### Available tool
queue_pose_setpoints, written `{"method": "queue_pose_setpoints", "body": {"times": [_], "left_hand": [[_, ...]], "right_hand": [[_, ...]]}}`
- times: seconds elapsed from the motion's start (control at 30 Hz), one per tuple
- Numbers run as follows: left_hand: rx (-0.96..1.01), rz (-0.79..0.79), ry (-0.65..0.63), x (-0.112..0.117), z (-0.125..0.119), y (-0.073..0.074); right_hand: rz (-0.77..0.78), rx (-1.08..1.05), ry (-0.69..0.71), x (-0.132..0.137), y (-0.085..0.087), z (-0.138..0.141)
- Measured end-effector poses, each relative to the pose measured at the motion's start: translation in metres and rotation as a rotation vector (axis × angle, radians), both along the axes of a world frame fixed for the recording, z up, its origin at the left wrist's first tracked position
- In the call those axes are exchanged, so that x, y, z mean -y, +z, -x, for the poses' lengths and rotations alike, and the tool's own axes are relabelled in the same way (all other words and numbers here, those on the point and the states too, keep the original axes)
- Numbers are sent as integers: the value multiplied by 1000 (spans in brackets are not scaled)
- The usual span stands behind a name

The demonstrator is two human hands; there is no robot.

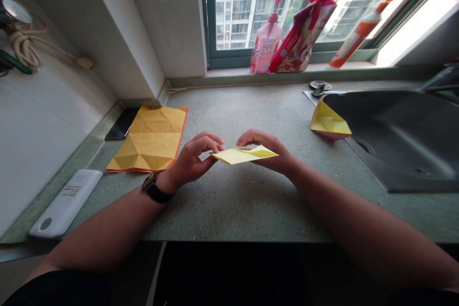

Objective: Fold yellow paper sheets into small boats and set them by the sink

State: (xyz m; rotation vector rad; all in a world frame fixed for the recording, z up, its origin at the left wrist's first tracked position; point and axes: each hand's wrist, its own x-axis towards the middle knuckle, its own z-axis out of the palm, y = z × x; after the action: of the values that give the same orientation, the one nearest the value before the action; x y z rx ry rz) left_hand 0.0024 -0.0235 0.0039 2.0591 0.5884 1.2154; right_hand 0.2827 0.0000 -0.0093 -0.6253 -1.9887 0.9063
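Note:
My left hand [195, 158] and my right hand [267, 150] meet above the speckled green countertop [244, 205]. Between them is a long folded strip of yellow paper [244, 155]. My left fingers pinch its pointed left end, while my right fingers curl around its right part. A sheet of orange-yellow paper [150, 138] lies creased in a geometric pattern to the left, well away from my left hand. To the right, a folded yellow and pink paper piece [330, 122] rests against the sink's edge. A black watch [153, 187] sits on my left wrist.
A dark sink [394, 138] with a tap fills the right side. A black phone [122, 123] and a white rectangular device [66, 203] lie at the left. Bottles and a red-and-pink bag [301, 36] stand on the window ledge behind the counter.

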Motion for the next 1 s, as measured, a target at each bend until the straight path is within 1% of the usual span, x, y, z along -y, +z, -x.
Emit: {"method": "queue_pose_setpoints", "body": {"times": [0.1, 0.3, 0.5, 0.63, 0.73, 0.83, 0.9, 1.0], "left_hand": [[-29, -23, -2, 0, 0, 1], [-141, -243, 139, -3, 1, 6], [-193, -413, 230, 2, 4, 7], [-242, -486, 292, 1, 7, 4], [-273, -451, 312, -3, 9, 1], [-333, -350, 296, -8, 9, -2], [-388, -274, 264, -10, 8, -4], [-473, -190, 221, -12, 7, -6]], "right_hand": [[-87, 32, -19, 1, 3, 1], [-243, 114, -184, 6, 10, 3], [-346, 254, -315, 7, 6, 1], [-466, 263, -380, 6, 6, 1], [-536, 284, -410, 5, 7, 0], [-565, 350, -405, 4, 7, -1], [-552, 427, -393, 3, 5, -2], [-475, 577, -371, 0, 1, -3]]}}
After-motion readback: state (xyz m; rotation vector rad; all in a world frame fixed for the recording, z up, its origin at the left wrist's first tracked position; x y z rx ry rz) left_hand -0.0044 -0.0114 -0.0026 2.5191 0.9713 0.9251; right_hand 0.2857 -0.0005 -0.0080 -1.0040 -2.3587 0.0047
